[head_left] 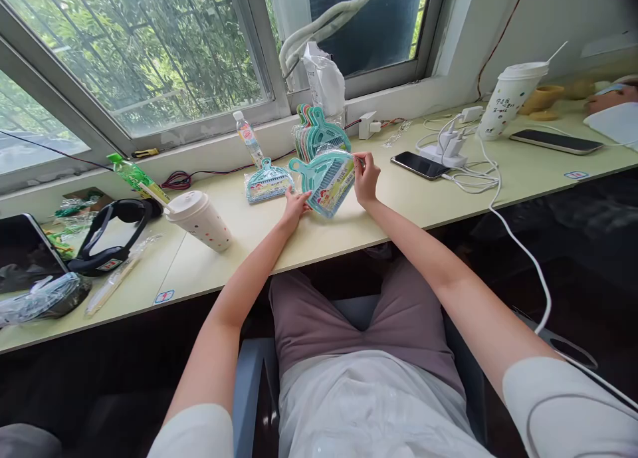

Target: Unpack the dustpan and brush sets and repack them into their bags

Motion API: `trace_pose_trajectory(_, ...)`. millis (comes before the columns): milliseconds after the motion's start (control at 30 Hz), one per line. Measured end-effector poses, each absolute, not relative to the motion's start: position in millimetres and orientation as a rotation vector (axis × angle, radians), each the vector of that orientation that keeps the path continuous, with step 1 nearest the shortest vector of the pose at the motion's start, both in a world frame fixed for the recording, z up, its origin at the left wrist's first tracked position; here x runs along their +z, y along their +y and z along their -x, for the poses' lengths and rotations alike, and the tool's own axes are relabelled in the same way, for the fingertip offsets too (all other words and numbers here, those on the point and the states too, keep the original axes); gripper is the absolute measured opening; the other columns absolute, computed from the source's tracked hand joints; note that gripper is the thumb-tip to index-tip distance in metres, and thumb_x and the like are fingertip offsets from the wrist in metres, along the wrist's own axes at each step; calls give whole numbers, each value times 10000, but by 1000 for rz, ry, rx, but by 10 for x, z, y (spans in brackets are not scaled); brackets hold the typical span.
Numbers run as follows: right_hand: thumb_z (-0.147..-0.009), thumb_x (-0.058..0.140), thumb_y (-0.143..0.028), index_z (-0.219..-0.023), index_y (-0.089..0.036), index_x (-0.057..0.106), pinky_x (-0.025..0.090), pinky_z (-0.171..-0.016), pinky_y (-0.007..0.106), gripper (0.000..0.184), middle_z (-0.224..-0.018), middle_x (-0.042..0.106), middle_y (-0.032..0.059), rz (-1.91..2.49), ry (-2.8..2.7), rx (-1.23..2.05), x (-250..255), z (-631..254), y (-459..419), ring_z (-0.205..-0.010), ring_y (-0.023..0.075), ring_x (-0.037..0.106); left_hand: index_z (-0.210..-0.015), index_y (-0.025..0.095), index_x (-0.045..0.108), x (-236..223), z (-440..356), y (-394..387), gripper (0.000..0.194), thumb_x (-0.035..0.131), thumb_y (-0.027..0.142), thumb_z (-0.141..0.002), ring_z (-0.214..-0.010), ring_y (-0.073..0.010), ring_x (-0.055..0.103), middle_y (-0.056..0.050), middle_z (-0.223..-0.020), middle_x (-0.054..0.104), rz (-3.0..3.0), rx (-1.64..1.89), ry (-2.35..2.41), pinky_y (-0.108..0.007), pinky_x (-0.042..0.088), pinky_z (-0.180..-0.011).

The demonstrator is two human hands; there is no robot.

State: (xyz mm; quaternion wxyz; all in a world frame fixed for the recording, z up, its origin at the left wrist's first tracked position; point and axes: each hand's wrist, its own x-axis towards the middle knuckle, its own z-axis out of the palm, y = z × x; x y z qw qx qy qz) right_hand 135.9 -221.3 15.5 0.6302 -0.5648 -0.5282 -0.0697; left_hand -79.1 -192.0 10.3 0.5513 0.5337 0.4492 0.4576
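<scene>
A teal mini dustpan-and-brush set in a clear printed bag is held over the pale green desk. My left hand grips its lower left edge, fingers curled. My right hand pinches the bag's upper right corner. A second bagged set lies flat just left of it. A stack of several more sets stands upright behind, against the window sill.
A paper cup with straw, headphones and a tablet sit at the left. A small bottle stands by the sill. A phone, chargers with white cables, a tall cup and another phone are at the right. Another person's hand is at far right.
</scene>
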Motion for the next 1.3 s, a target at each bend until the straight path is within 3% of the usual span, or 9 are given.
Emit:
trace_pose_trajectory(167, -1097, 307, -383, -1339, -248, 560, 542, -992, 403, 376, -1236, 679, 94, 1346, -1438, -110, 194, -1225, -2299, -1145, 206, 660, -1178, 191, 594, 175, 1041, -1883, 386, 693, 414, -879, -891, -166, 718, -54, -1002, 711, -1303, 975, 858, -291, 579, -819)
trace_pose_trajectory(267, -1083, 377, -340, -1347, -259, 559, 458, -1115, 466, 331, -1384, 610, 99, 1388, -1601, -148, 185, -1165, -2337, -1327, 238, 560, -1175, 201, 607, 191, 1128, -1912, 459, 771, 430, -813, -912, -204, 721, -62, -1013, 712, -1383, 933, 907, -329, 578, -817)
trace_pose_trajectory(367, -1053, 466, -346, -1308, -283, 598, 280, -1227, 584, 294, -1496, 516, 83, 1397, -1759, -263, 163, -1113, -2361, -1471, 292, 404, -1218, 221, 588, 172, 1134, -1910, 527, 797, 443, -789, -871, -193, 705, -46, -998, 699, -1413, 1048, 953, -297, 551, -749)
trace_pose_trajectory(467, -1037, 489, -354, -1204, -277, 656, 185, -1251, 637, 248, -1381, 594, 81, 1308, -1957, -265, 128, -1045, -2367, -1403, 308, 466, -1244, 238, 567, 147, 1131, -1858, 548, 793, 435, -786, -771, -135, 657, -19, -987, 683, -1385, 1185, 941, -224, 468, -622)
trace_pose_trajectory(600, -1040, 443, -372, -1053, -248, 699, 203, -1232, 647, 285, -1190, 673, 100, 1236, -1988, -270, 71, -1001, -2347, -1237, 323, 569, -1289, 285, 535, 128, 1160, -1778, 583, 805, 400, -785, -674, -86, 576, 2, -1010, 676, -1280, 1330, 892, -193, 370, -530)
trace_pose_trajectory(833, -1051, 357, -382, -930, -210, 729, 316, -1125, 649, 427, -1141, 678, 134, 1400, -1814, -280, -4, -1155, -2210, -1223, 363, 549, -1358, 334, 501, 214, 1208, -1805, 566, 756, 384, -855, -777, -107, 598, -11, -1140, 680, -1250, 1385, 927, -181, 399, -561)
trace_pose_trajectory(933, -1038, 382, -361, -977, -198, 723, 385, -1065, 624, 383, -1203, 656, 154, 1462, -1801, -277, 2, -1182, -2203, -1223, 374, 534, -1353, 334, 506, 232, 1203, -1838, 571, 766, 387, -847, -800, -113, 615, -12, -1166, 681, -1284, 1372, 901, -187, 405, -573)
trace_pose_trajectory(1067, -1033, 363, -277, -1107, -198, 695, 388, -1066, 622, 349, -1293, 612, 163, 1447, -1926, -340, 18, -1120, -2247, -1266, 377, 499, -1356, 317, 512, 210, 1193, -1838, 595, 781, 385, -829, -759, -115, 610, -20, -1117, 688, -1334, 1343, 901, -200, 385, -555)
trace_pose_trajectory(1300, -1023, 305, -205, -1170, -140, 681, 389, -1047, 666, 409, -1237, 619, 214, 1468, -1941, -366, -30, -1139, -2175, -1247, 402, 495, -1399, 312, 493, 188, 1198, -1808, 636, 775, 355, -830, -725, -106, 596, -34, -1150, 679, -1362, 1348, 918, -200, 369, -530)
